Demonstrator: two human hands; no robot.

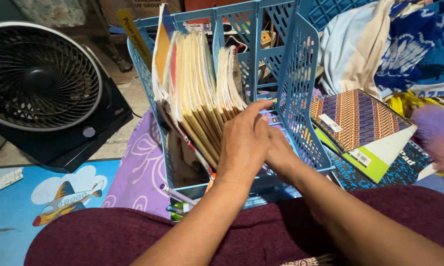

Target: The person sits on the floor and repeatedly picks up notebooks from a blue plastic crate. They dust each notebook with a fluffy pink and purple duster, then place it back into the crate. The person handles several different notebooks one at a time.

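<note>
Left hand [242,143] lies flat, fingers extended, against upright notebooks [202,93] at its eleven o'clock; right hand [279,153] hides behind it, grip unclear; notebooks' spines run vertical in the blue rack [298,88].

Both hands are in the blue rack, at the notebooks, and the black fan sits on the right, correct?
Not quite: the head view shows the fan on the left. Both the left hand and right hand are in the blue rack, at the notebooks.
</note>
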